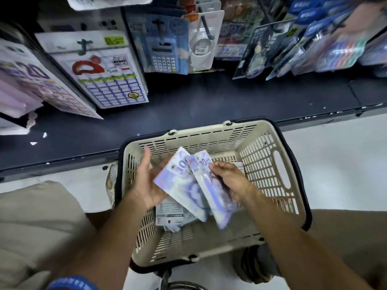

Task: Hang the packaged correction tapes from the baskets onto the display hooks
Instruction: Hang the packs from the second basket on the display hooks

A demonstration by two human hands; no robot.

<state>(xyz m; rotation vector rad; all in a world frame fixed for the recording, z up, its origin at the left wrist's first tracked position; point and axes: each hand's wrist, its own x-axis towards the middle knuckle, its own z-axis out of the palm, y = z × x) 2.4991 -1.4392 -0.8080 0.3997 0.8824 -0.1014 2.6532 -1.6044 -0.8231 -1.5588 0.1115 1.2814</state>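
Note:
A beige plastic basket (270, 164) with a black handle sits on the floor in front of the shelf. Above it my left hand (146, 181) lies palm up under a purple-and-white correction tape pack (180, 185), fingers straight. My right hand (228, 181) grips a second pack of the same kind (211, 195), which overlaps the first. More packs (169, 214) lie in the basket's bottom, partly hidden by the ones I hold. Display hooks (83, 47) stick out of the rack above with hanging goods on them.
A dark shelf base (209, 101) runs across in front of the basket. Hanging above it are label sheets (109, 80), calculators (163, 53) and blue stationery packs (314, 47). A second basket's edge (111, 181) shows at the left. My knees flank the basket.

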